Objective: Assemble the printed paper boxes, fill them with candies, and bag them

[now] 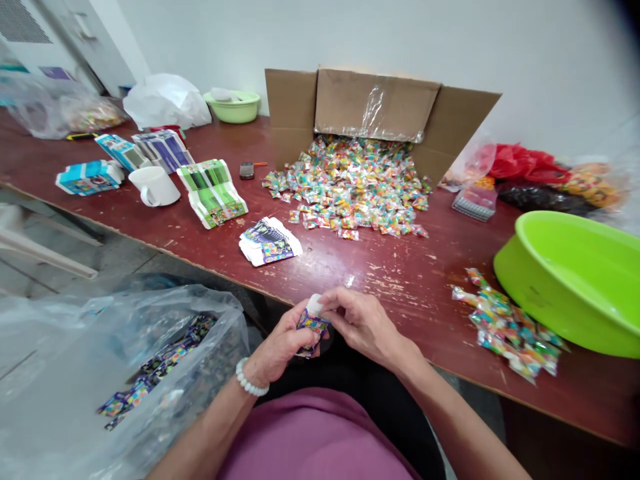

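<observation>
My left hand (285, 340), with a beaded bracelet at the wrist, is closed around a small purple printed candy box (313, 325) near the table's front edge. A white end flap sticks up from the box. The fingers of my right hand (357, 323) pinch at that white flap. Beyond my hands lies a fanned stack of flat purple and white boxes (271, 241). Many wrapped candies (355, 187) spill from a cardboard box (377, 103) lying on its side at the back.
At the right, a lime green basin (565, 293) stands by a smaller candy pile (515, 327). A plastic bag (200, 373) with several filled purple boxes sits at the lower left. Green flat boxes (213, 193), a white mug (154, 186) and a phone (247, 171) lie further left.
</observation>
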The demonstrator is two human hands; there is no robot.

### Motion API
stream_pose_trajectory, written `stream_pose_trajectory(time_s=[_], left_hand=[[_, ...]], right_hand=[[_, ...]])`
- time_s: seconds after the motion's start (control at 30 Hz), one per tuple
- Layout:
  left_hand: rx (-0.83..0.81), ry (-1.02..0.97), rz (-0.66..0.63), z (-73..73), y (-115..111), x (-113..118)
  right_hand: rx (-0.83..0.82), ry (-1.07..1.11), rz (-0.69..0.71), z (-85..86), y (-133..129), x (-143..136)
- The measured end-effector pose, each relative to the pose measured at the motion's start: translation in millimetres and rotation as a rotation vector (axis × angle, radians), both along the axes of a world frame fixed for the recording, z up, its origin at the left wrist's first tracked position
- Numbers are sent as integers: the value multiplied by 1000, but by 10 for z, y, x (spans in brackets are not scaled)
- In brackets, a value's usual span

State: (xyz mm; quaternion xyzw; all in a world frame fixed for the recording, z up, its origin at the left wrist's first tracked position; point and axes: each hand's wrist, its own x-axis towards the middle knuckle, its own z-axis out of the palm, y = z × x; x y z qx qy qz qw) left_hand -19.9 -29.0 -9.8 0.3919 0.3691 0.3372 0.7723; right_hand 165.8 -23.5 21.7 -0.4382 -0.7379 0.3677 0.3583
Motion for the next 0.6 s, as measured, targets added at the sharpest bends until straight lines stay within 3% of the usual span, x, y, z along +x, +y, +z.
stream_pose_trajectory(time_s=[0.07,0.2,0.33,0.4,0.5,0.6], left_hand=[[-93,-51,60,4,10,22],[-277,-127,149,4,31,32],[-197,-76,198,-6,0,47],[-120,-34,222,2,-18,60],[-107,-47,195,38,-12,65],[-237,-155,112,78,27,42]], right_hand=[[38,-6,7,36,-6,3],[-89,165,-208,-48,30,-1],[-459,444,-125,-203,52,-102],[-569,513,-91,-243,45,-174],[-545,596,-116,-242,23,-251],[-326,561,-140,-193,-2,-246]])
